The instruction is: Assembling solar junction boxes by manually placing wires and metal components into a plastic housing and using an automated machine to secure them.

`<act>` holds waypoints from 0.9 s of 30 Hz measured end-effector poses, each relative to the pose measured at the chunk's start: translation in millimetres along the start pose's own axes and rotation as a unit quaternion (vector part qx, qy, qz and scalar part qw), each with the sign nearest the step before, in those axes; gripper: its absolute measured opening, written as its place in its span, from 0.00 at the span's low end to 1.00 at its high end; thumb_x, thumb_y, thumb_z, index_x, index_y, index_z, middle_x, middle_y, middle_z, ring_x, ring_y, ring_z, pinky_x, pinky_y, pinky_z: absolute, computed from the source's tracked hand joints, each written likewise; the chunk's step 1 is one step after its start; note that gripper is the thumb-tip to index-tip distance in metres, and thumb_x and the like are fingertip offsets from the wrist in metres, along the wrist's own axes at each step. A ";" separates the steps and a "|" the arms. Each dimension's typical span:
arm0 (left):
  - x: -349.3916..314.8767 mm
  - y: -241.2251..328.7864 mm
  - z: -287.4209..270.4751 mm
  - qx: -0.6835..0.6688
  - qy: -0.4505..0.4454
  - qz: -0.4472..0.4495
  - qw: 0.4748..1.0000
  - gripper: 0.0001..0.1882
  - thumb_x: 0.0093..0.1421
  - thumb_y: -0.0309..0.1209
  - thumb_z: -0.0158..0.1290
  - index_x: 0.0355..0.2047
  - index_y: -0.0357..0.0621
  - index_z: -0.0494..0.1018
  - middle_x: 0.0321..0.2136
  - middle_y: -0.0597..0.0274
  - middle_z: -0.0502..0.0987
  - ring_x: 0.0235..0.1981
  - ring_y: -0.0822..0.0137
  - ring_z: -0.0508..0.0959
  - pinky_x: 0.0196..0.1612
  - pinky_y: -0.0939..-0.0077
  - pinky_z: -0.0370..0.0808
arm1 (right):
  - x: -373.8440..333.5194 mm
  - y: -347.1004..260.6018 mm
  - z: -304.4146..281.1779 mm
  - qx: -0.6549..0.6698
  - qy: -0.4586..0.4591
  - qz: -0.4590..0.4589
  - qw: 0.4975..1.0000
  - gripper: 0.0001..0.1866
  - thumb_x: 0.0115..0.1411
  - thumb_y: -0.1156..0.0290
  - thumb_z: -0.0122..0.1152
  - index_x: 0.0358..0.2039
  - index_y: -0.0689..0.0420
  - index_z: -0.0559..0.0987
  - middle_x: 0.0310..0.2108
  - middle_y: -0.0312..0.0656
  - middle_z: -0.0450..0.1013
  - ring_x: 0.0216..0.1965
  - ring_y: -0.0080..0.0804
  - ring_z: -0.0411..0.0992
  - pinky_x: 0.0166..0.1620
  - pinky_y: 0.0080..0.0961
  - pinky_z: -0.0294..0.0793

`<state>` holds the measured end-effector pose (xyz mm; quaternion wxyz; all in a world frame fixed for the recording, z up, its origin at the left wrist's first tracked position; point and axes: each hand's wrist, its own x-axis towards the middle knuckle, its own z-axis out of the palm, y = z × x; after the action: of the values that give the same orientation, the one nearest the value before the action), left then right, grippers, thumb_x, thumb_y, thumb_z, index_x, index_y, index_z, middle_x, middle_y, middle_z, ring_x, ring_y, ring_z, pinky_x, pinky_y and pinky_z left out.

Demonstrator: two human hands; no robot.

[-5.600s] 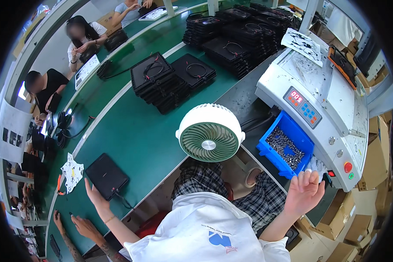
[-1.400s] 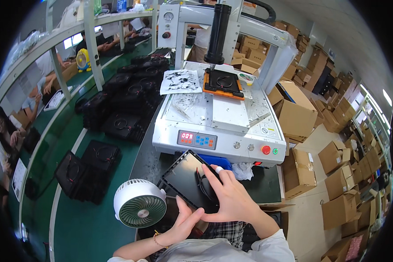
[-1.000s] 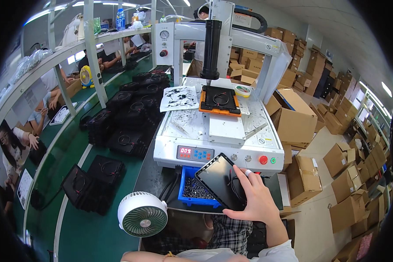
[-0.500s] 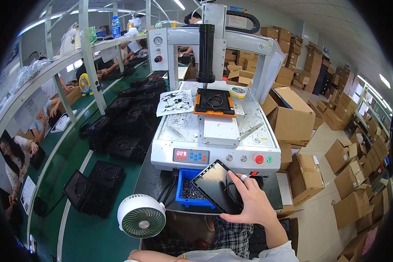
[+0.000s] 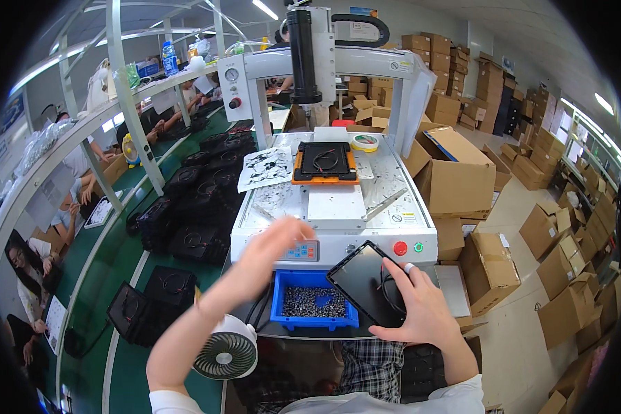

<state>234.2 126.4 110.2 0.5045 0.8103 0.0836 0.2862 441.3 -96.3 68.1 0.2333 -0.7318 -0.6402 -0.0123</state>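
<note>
My right hand (image 5: pixel 421 303) is closed on the edges of a flat black rectangular panel (image 5: pixel 359 279), its thumb at the lower edge and fingers on the far side; a thin black cable coils on the panel's face. My left hand (image 5: pixel 283 241) is smeared by motion over the machine's front control panel (image 5: pixel 310 251), so its fingers cannot be made out. Beyond it, an orange fixture (image 5: pixel 326 182) on the white bench machine (image 5: pixel 386 200) bears another black panel (image 5: pixel 322 153) with a coiled cable. Above and behind hangs the machine's black cylindrical head (image 5: pixel 301 58).
A blue bin (image 5: pixel 279 314) of small dark screws stands below the machine's front. Left of it is a white fan (image 5: pixel 225 348). Black panels (image 5: pixel 193 238) lie stacked on the green bench. A paper sheet (image 5: pixel 265 169) and tape roll (image 5: pixel 365 143) flank the fixture. Cardboard boxes (image 5: pixel 455 162) stand right.
My left arm has come up from the lower edge to the machine's front. The black head has moved off the fixture. The panel in my right hand sits slightly further right in view.
</note>
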 end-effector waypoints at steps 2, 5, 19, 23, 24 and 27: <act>41.5 -24.4 -20.7 0.114 0.065 -0.018 0.991 0.26 0.68 0.47 0.41 0.40 0.30 0.73 0.38 0.52 0.75 0.42 0.63 0.73 0.48 0.71 0.67 | -3.5 5.6 -7.3 -0.023 0.000 0.013 1.000 0.57 0.37 0.42 0.71 0.65 0.54 0.59 0.51 0.58 0.64 0.50 0.56 0.66 0.51 0.43 0.69; 87.7 -59.9 -34.4 0.233 0.124 -0.029 0.964 0.30 0.66 0.50 0.43 0.37 0.26 0.73 0.35 0.42 0.75 0.40 0.58 0.75 0.46 0.68 0.69 | -12.0 12.5 -17.4 -0.036 0.025 0.020 0.999 0.56 0.37 0.43 0.72 0.65 0.54 0.60 0.51 0.57 0.64 0.50 0.56 0.66 0.51 0.42 0.69; 197.2 -58.4 24.1 0.499 0.067 -0.326 0.800 0.69 0.41 0.79 0.45 0.64 0.26 0.50 0.57 0.31 0.63 0.57 0.39 0.66 0.51 0.48 0.70 | -33.1 39.7 -38.4 -0.066 0.065 0.079 0.993 0.56 0.36 0.43 0.72 0.64 0.56 0.61 0.48 0.51 0.67 0.48 0.50 0.68 0.48 0.40 0.71; 210.3 -57.2 37.3 0.530 0.062 -0.382 0.754 0.68 0.40 0.77 0.49 0.68 0.35 0.46 0.58 0.35 0.60 0.58 0.43 0.63 0.46 0.46 0.70 | -18.8 41.2 -41.8 -0.099 0.063 0.093 0.989 0.55 0.37 0.42 0.71 0.64 0.54 0.61 0.46 0.50 0.67 0.47 0.49 0.68 0.47 0.40 0.71; 210.7 -55.8 36.1 0.527 0.067 -0.395 0.750 0.68 0.40 0.76 0.50 0.67 0.35 0.46 0.58 0.36 0.61 0.57 0.44 0.64 0.45 0.47 0.71 | -11.5 42.6 -43.5 -0.085 0.071 0.085 0.990 0.55 0.38 0.41 0.71 0.63 0.55 0.61 0.47 0.54 0.67 0.48 0.52 0.68 0.48 0.41 0.71; 202.5 -44.5 12.5 0.492 0.110 -0.299 0.810 0.62 0.42 0.74 0.50 0.59 0.26 0.60 0.51 0.28 0.70 0.54 0.41 0.72 0.54 0.57 0.71 | 24.6 49.4 -49.0 -0.089 0.057 0.116 0.988 0.56 0.38 0.40 0.69 0.64 0.56 0.61 0.46 0.58 0.67 0.48 0.55 0.69 0.49 0.44 0.72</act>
<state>414.4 223.9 144.4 0.0862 0.8481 0.5065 0.1294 506.0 -94.5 103.5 0.2034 -0.8172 -0.5328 -0.0833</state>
